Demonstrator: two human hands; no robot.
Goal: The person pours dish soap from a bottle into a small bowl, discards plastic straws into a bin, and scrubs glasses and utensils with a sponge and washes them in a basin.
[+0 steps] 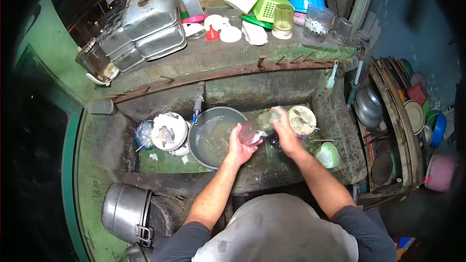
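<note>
My left hand [241, 146] is wrapped around a small translucent reddish container [248, 130], tilted above the sink; whitish suds or a white part show at its lower side. In my right hand [285, 133] is a grey-green scouring pad [272, 116], blurred by motion, close beside the container. To the left of my hands stands a grey basin [192, 148] of cloudy water under the tap [198, 101]. A white tub [302, 120] with a spoon in it sits beyond my right hand, and a green bowl [327, 155] with white suds is nearer.
Stacked white plates [167, 131] with food scraps stand left of the basin. Metal pans [153, 17], a green basket [272, 7] and jars line the ledge. A large pot [125, 212] sits lower left. A wooden rack [395, 116] of dishes is at the right.
</note>
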